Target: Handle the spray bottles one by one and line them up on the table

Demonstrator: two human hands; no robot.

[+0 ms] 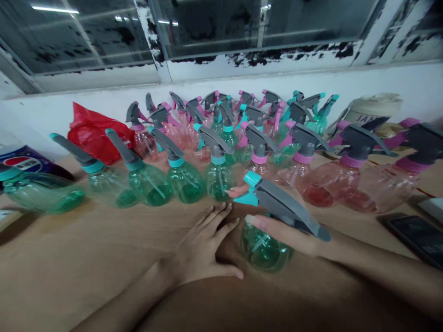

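My right hand (290, 235) is wrapped round the neck of a green spray bottle (265, 251) with a grey and turquoise trigger head, near the table's front edge. That bottle stands about upright, its nozzle pointing left. Just left of it, my left hand (204, 249) lies flat on the brown table (114, 258), fingers spread and holding nothing. Beyond both hands runs a row of spray bottles: green ones such as this green bottle (187, 184) on the left, pink ones such as this pink bottle (321, 184) on the right.
Several more pink and green bottles crowd behind the row, against the white wall (207, 76). A red plastic bag (97, 131) and a blue Pepsi package (26, 161) lie at the left. On the right are a phone (415, 235) and a beige printed bag (375, 108).
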